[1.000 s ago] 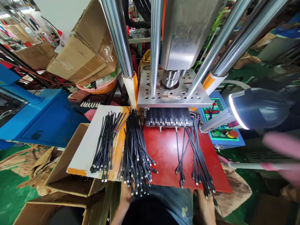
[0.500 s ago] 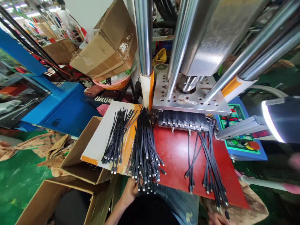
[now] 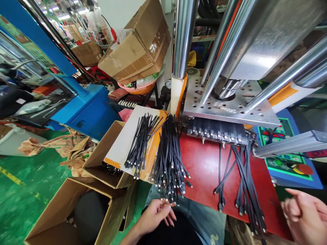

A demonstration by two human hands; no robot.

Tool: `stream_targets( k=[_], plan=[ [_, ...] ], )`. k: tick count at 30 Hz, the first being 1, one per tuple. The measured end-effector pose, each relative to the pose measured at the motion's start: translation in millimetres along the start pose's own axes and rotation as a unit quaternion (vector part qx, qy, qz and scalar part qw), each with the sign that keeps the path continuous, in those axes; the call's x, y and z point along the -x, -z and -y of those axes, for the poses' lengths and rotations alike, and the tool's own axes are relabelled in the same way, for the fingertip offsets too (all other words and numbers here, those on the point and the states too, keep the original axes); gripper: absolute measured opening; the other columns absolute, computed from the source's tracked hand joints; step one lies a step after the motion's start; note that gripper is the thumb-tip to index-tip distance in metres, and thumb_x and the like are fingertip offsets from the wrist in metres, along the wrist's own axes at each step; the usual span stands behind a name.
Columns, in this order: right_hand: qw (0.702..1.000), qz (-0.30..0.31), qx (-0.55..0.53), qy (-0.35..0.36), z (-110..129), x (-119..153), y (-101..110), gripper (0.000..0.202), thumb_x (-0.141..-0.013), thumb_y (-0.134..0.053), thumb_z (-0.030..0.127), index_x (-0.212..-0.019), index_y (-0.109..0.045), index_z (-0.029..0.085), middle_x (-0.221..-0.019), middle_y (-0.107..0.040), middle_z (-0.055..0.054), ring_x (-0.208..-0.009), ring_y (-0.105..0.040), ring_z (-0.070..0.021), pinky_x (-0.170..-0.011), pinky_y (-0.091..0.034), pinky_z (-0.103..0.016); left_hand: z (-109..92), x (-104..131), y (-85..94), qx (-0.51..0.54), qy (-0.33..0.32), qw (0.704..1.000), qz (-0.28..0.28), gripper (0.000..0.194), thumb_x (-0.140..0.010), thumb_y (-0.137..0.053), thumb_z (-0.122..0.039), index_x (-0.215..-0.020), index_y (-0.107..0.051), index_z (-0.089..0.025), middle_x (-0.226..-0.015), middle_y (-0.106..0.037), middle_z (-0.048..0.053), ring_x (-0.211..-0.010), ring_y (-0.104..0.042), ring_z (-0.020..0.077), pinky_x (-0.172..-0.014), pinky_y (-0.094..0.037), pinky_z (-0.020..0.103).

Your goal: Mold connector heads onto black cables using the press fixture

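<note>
Just below the lower ends of a large bundle of black cables (image 3: pixel 170 160), my left hand (image 3: pixel 159 215) is open with its fingers loosely curled. Beside that bundle, a smaller bunch of cables (image 3: pixel 143 141) lies on the white and orange board (image 3: pixel 120 139). My right hand (image 3: pixel 304 211) is raised off the right edge of the red surface (image 3: pixel 199 170), fingers apart and nothing visible in it. More black cables (image 3: pixel 245 183) lie on the red surface. A row of connectors sits in the metal fixture (image 3: pixel 217 132) beneath the press plate (image 3: pixel 230 109).
A blue control box (image 3: pixel 293 163) with buttons is at the right, with a metal arm (image 3: pixel 291 144) across it. Open cardboard boxes (image 3: pixel 102 214) stand at lower left. A blue cabinet (image 3: pixel 89 112) is behind them. Steel columns (image 3: pixel 185 41) rise around the press.
The view has shifted, so the scene sits further left. My left hand has come out from under the cable ends. My right hand has risen away from the cable ends at lower right.
</note>
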State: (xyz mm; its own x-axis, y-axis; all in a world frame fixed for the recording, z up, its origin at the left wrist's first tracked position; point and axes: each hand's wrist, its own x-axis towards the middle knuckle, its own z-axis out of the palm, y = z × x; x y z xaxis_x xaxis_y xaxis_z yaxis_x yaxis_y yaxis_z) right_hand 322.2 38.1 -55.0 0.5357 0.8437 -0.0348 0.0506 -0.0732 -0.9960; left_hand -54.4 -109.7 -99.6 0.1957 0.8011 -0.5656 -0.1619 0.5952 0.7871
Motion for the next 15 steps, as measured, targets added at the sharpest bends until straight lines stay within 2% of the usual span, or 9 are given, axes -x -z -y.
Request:
stream_targets(
  k=[2,5,10,13,15],
  plan=[
    [0.999,-0.011,-0.036,-0.008,-1.0,-12.0,-12.0,0.048,-0.062,-0.097,0.059,-0.08,-0.074,0.021,-0.047,-0.042,0.007,-0.043,-0.034,-0.0092,-0.045,-0.029,-0.029,-4.9,-2.8,0.3,0.002,-0.011,1.0,-0.012,0.081,-0.084,-0.062,-0.09,-0.094,-0.073,-0.01,-0.08,-0.079,0.012,-0.064,-0.073,0.0166,-0.066,-0.054,0.028],
    [0.999,-0.028,-0.026,-0.017,-6.9,-15.7,-20.1,0.054,-0.054,-0.099,0.061,-0.077,-0.073,0.02,-0.049,-0.048,0.004,-0.047,-0.039,-0.0104,-0.045,-0.026,-0.028,-12.9,-5.7,2.9,0.005,-0.026,0.999,-0.025,0.083,-0.086,-0.058,-0.091,-0.092,-0.073,-0.01,-0.076,-0.078,0.011,-0.065,-0.073,0.0173,-0.068,-0.055,0.029],
    [0.999,-0.018,0.04,-0.004,-15.0,-8.0,-17.7,0.059,-0.064,-0.091,0.07,-0.085,-0.075,0.017,-0.057,-0.055,0.002,-0.051,-0.044,-0.0112,-0.046,-0.03,-0.028,-15.6,-6.6,6.4,0.0,-0.017,1.0,-0.009,0.073,-0.087,-0.067,-0.084,-0.092,-0.073,-0.011,-0.079,-0.079,0.01,-0.067,-0.073,0.0163,-0.069,-0.055,0.028],
    [0.998,-0.01,0.067,0.007,-16.2,-7.1,-16.0,0.061,-0.068,-0.088,0.073,-0.089,-0.076,0.017,-0.06,-0.056,0.002,-0.052,-0.045,-0.0114,-0.048,-0.033,-0.028,-10.1,-6.6,3.3,0.004,0.005,1.0,0.029,0.068,-0.081,-0.079,-0.078,-0.096,-0.074,-0.011,-0.082,-0.08,0.009,-0.069,-0.073,0.0165,-0.07,-0.054,0.028],
    [0.997,-0.017,0.073,0.014,-16.5,-7.6,-15.5,0.06,-0.069,-0.088,0.072,-0.089,-0.076,0.017,-0.061,-0.057,0.002,-0.054,-0.047,-0.0113,-0.049,-0.035,-0.028,-5.3,-7.6,-1.5,0.015,0.016,0.998,0.053,0.073,-0.078,-0.08,-0.081,-0.1,-0.074,-0.011,-0.083,-0.08,0.01,-0.068,-0.073,0.0167,-0.069,-0.055,0.028]
  ],
)
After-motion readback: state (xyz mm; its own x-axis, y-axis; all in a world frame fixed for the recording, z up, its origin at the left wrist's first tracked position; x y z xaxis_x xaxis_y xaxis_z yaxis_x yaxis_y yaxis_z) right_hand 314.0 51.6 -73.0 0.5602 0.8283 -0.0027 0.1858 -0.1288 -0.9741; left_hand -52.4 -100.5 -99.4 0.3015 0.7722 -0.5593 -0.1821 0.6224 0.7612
